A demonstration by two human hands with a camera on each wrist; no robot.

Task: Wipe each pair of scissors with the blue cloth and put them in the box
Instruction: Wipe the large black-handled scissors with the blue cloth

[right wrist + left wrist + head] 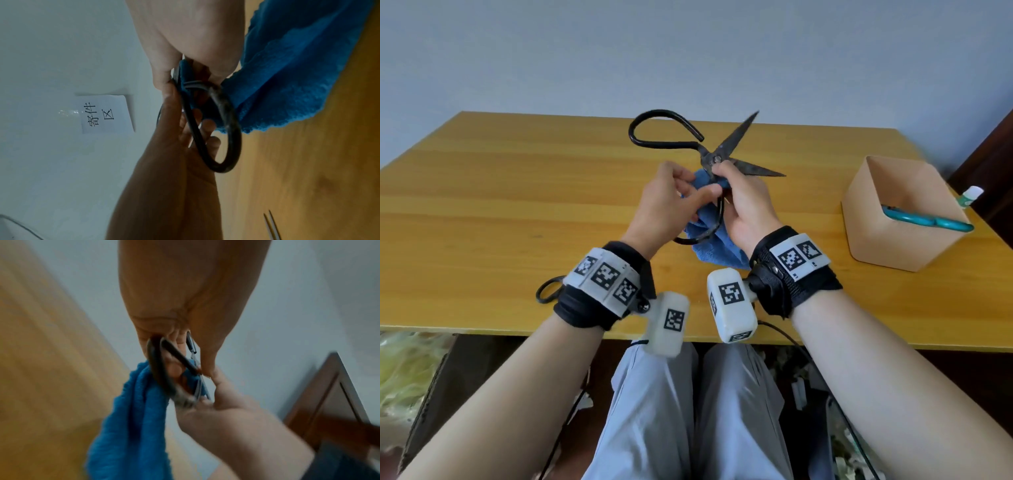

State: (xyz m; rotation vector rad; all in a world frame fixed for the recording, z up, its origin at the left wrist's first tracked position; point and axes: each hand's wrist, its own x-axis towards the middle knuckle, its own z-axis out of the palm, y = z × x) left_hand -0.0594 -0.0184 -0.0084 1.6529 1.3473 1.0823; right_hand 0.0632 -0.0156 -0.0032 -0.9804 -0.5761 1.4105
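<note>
Near the centre of the head view, your right hand (744,202) grips the black iron scissors (709,154) just below the pivot, thumb up by the rivet and fingers curled round the shank. The blades are spread apart and point toward the upper right of the frame, one loop handle arcs up to the left, and the other loop hangs down between your wrists. Your left hand (666,202) holds the blue cloth (717,246), fingers curled and pinching it against the scissors just left of the pivot; the rest of the cloth hangs below both hands, above the yellow wooden table (482,212). In the left wrist view the picture is blurred, so exactly which fingers pinch the cloth is hard to tell. The tan box (900,246) stands at the right of the frame, well apart from your hands, with teal-handled scissors (924,219) already lying inside it. Another black scissor handle (548,289) shows on the table at the lower left, partly hidden behind your left wristband. A small white bottle (972,195) stands just behind the box.
</note>
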